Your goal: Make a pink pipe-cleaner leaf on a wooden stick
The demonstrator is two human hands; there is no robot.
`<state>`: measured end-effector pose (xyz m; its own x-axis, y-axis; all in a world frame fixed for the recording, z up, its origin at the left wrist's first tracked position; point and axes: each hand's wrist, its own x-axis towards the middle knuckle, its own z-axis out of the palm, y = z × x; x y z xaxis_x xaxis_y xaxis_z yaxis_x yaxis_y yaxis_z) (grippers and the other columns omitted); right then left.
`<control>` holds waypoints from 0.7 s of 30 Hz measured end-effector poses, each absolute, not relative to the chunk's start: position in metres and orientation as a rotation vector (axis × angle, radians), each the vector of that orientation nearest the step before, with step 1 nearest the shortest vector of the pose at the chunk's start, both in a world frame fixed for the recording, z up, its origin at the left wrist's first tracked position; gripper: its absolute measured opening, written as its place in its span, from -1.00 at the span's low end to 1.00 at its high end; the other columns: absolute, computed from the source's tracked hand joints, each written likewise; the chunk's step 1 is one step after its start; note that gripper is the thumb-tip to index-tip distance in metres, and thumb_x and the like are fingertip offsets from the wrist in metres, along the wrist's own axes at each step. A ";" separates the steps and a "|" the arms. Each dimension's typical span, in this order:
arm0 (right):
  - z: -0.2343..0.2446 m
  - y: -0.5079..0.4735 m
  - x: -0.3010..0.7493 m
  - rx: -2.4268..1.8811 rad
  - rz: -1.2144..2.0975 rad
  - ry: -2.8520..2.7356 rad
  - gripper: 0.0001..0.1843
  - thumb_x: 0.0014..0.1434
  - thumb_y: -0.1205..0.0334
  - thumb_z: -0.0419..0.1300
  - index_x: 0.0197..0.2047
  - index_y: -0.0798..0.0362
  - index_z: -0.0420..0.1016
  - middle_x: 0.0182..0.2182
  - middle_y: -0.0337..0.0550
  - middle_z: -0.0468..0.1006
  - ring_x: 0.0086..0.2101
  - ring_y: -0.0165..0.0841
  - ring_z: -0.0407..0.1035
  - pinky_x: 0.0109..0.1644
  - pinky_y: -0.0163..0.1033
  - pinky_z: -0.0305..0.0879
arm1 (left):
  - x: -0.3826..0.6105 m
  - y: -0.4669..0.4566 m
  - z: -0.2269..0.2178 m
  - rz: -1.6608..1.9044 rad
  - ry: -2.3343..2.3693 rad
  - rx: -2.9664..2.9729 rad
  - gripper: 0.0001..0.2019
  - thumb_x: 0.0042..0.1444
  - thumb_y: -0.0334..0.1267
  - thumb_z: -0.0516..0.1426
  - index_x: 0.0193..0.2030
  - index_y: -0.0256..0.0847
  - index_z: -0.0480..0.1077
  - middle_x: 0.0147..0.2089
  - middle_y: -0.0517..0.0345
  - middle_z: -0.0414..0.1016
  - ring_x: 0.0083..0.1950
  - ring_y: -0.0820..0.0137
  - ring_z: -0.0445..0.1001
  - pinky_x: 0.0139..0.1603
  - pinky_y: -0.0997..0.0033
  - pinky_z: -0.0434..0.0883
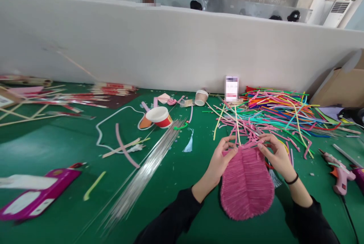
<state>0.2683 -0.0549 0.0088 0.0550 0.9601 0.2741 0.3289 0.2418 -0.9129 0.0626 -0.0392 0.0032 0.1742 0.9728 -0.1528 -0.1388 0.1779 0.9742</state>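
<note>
Pinching the pink woven leaf point(247, 185) at its far top edge, both hands point(220, 160) point(277, 155) closed on it; long axis runs toward the camera, rounded tip nearest; fingertips partly hidden.

You are wearing black long sleeves, the left sleeve point(170, 217) ending behind your bare left hand point(220, 160), the right sleeve point(313, 221) behind your bare right hand point(277, 153). A thin black band point(292, 179) is circling your right wrist.
</note>
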 end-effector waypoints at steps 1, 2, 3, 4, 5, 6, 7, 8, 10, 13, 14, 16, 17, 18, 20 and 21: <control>0.009 -0.055 0.269 -1.276 0.765 -1.470 -0.77 0.17 -0.02 0.21 -0.31 -0.04 0.47 -0.12 -0.05 0.50 -0.06 -0.21 0.41 -0.09 -0.15 0.39 | 0.062 -0.039 0.003 1.038 1.055 1.055 -0.57 0.00 -0.16 0.25 0.03 -0.17 0.35 -0.20 0.10 0.49 -0.13 0.29 0.47 -0.10 0.37 0.31; 0.008 -0.055 0.269 -1.270 0.769 -1.463 -0.77 0.17 -0.02 0.22 -0.31 -0.04 0.47 -0.12 -0.05 0.50 -0.05 -0.21 0.40 -0.08 -0.15 0.38 | 0.062 -0.039 0.002 1.037 1.056 1.056 -0.57 0.00 -0.15 0.25 0.03 -0.17 0.35 -0.21 0.11 0.49 -0.13 0.28 0.47 -0.09 0.36 0.31; 0.008 -0.055 0.270 -1.261 0.777 -1.455 -0.78 0.17 -0.01 0.22 -0.31 -0.04 0.47 -0.12 -0.06 0.49 -0.03 -0.20 0.39 -0.07 -0.15 0.38 | 0.062 -0.039 0.002 1.036 1.056 1.055 -0.57 0.00 -0.15 0.25 0.03 -0.17 0.35 -0.22 0.11 0.48 -0.12 0.28 0.47 -0.09 0.36 0.31; 0.007 -0.054 0.271 -1.252 0.788 -1.449 -0.79 0.16 0.00 0.23 -0.30 -0.04 0.48 -0.12 -0.06 0.49 -0.02 -0.20 0.39 -0.07 -0.15 0.37 | 0.063 -0.039 0.002 1.036 1.056 1.055 -0.57 0.00 -0.15 0.25 0.03 -0.17 0.34 -0.23 0.12 0.48 -0.12 0.28 0.47 -0.09 0.36 0.31; 0.007 -0.054 0.271 -1.247 0.797 -1.445 -0.79 0.16 0.00 0.24 -0.28 -0.04 0.49 -0.11 -0.06 0.49 -0.01 -0.20 0.38 -0.06 -0.15 0.37 | 0.063 -0.039 0.002 1.035 1.057 1.058 -0.57 0.01 -0.16 0.25 0.03 -0.17 0.34 -0.24 0.14 0.47 -0.12 0.28 0.47 -0.09 0.37 0.31; 0.007 -0.053 0.272 -1.245 0.801 -1.443 -0.79 0.15 0.00 0.24 -0.27 -0.04 0.50 -0.11 -0.05 0.49 0.00 -0.19 0.38 -0.06 -0.14 0.37 | 0.063 -0.039 0.003 1.035 1.058 1.063 -0.57 0.01 -0.16 0.25 0.03 -0.17 0.34 -0.25 0.15 0.46 -0.13 0.29 0.46 -0.09 0.37 0.31; 0.007 -0.053 0.273 -1.246 0.797 -1.442 -0.80 0.15 0.01 0.24 -0.29 -0.04 0.51 -0.11 -0.05 0.49 0.00 -0.19 0.38 -0.04 -0.13 0.36 | 0.063 -0.039 0.003 1.037 1.060 1.069 -0.57 0.01 -0.17 0.25 0.04 -0.17 0.34 -0.26 0.15 0.45 -0.13 0.29 0.46 -0.09 0.37 0.31; 0.006 -0.052 0.273 -1.254 0.786 -1.445 -0.79 0.16 0.01 0.24 -0.32 -0.04 0.52 -0.13 -0.05 0.50 -0.02 -0.19 0.39 -0.03 -0.12 0.35 | 0.063 -0.039 0.004 1.039 1.062 1.075 -0.57 0.01 -0.18 0.24 0.04 -0.16 0.34 -0.27 0.16 0.45 -0.14 0.30 0.46 -0.10 0.37 0.31; 0.006 -0.051 0.274 -1.277 0.751 -1.473 -0.79 0.15 0.02 0.25 -0.39 -0.03 0.53 -0.16 -0.06 0.51 -0.04 -0.19 0.40 0.02 -0.08 0.32 | 0.063 -0.040 0.006 1.044 1.067 1.085 -0.56 0.01 -0.18 0.24 0.06 -0.16 0.33 -0.27 0.16 0.44 -0.16 0.31 0.45 -0.09 0.37 0.30; 0.007 -0.050 0.274 -1.303 0.708 -1.535 -0.83 0.10 0.04 0.30 -0.37 -0.05 0.56 -0.14 -0.07 0.52 -0.03 -0.19 0.40 0.08 -0.05 0.28 | 0.062 -0.040 0.007 1.048 1.078 1.085 -0.54 0.02 -0.19 0.24 0.08 -0.16 0.32 -0.25 0.17 0.44 -0.16 0.32 0.45 -0.08 0.37 0.30; 0.007 -0.050 0.274 -1.306 0.699 -1.542 -0.84 0.09 0.05 0.31 -0.37 -0.05 0.57 -0.14 -0.08 0.53 -0.03 -0.18 0.39 0.09 -0.05 0.27 | 0.061 -0.040 0.008 1.047 1.084 1.086 -0.53 0.02 -0.19 0.24 0.09 -0.16 0.31 -0.24 0.17 0.44 -0.15 0.32 0.45 -0.07 0.36 0.30; 0.006 -0.050 0.274 -1.308 0.702 -1.528 -0.84 0.08 0.05 0.32 -0.39 -0.05 0.57 -0.15 -0.08 0.53 -0.02 -0.18 0.39 0.10 -0.04 0.26 | 0.061 -0.040 0.007 1.040 1.087 1.090 -0.52 0.01 -0.19 0.25 0.09 -0.16 0.31 -0.23 0.15 0.44 -0.12 0.31 0.45 -0.05 0.36 0.30; 0.006 -0.050 0.274 -1.304 0.714 -1.512 -0.83 0.07 0.05 0.32 -0.40 -0.05 0.57 -0.15 -0.09 0.53 -0.02 -0.18 0.39 0.10 -0.04 0.26 | 0.060 -0.040 0.007 1.034 1.082 1.092 -0.51 0.00 -0.19 0.26 0.09 -0.16 0.31 -0.22 0.15 0.44 -0.11 0.30 0.45 -0.04 0.36 0.30; 0.005 -0.049 0.274 -1.296 0.734 -1.502 -0.82 0.07 0.04 0.32 -0.41 -0.05 0.57 -0.15 -0.08 0.53 -0.02 -0.18 0.39 0.10 -0.05 0.26 | 0.060 -0.040 0.006 1.026 1.073 1.093 -0.51 -0.01 -0.19 0.26 0.09 -0.17 0.32 -0.21 0.14 0.45 -0.11 0.30 0.45 -0.04 0.36 0.30; 0.005 -0.049 0.275 -1.272 0.786 -1.495 -0.81 0.06 0.02 0.33 -0.41 -0.04 0.58 -0.15 -0.08 0.53 0.00 -0.18 0.38 0.10 -0.06 0.27 | 0.060 -0.039 0.004 1.007 1.048 1.090 -0.52 -0.03 -0.19 0.27 0.07 -0.18 0.35 -0.18 0.13 0.45 -0.13 0.31 0.45 -0.05 0.36 0.31; 0.005 -0.049 0.275 -1.262 0.810 -1.491 -0.80 0.05 0.02 0.34 -0.41 -0.03 0.58 -0.15 -0.07 0.53 0.00 -0.18 0.38 0.09 -0.06 0.27 | 0.060 -0.039 0.003 0.997 1.037 1.086 -0.53 -0.03 -0.18 0.27 0.05 -0.19 0.37 -0.17 0.11 0.46 -0.13 0.31 0.45 -0.06 0.36 0.32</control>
<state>0.2752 -0.0493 0.0049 0.0228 0.9663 0.2564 0.3112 0.2369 -0.9203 0.0601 -0.0392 0.0025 0.2166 0.9646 -0.1502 -0.1118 0.1774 0.9778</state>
